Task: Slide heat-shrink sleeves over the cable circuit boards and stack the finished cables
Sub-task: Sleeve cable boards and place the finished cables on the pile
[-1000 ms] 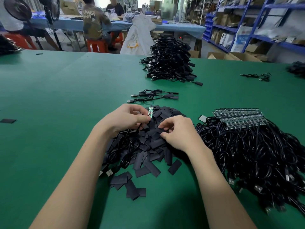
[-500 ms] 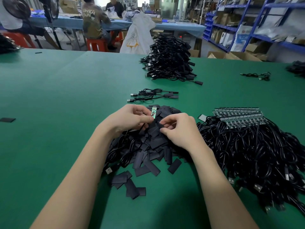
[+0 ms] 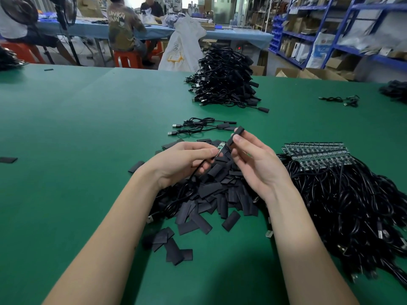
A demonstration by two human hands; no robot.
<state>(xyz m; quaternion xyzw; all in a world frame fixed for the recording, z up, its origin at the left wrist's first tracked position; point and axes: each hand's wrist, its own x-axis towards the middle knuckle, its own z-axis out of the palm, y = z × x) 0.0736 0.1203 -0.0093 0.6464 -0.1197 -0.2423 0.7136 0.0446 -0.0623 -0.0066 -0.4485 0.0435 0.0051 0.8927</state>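
both hands have lifted up off the sleeve pile since a second ago, and the right hand (image 3: 253, 164) now has a heat-shrink sleeve (image 3: 234, 135) out of the heap, pinched between thumb and fingertips and tilted up. head view: the left hand (image 3: 182, 161) has its grip clamped on a black cable (image 3: 198, 170) with the little green circuit board (image 3: 221, 147) poking out past the fingers, just beside the sleeve's lower end (can't tell if they're touching yet). below them the pile of loose sleeves (image 3: 211, 194) sits on the green tabletop (image 3: 77, 128). unsleeved cables (image 3: 352, 205) are heaped at right, the finished stack (image 3: 224, 82) further back, and two done cables (image 3: 198, 127) lie between.
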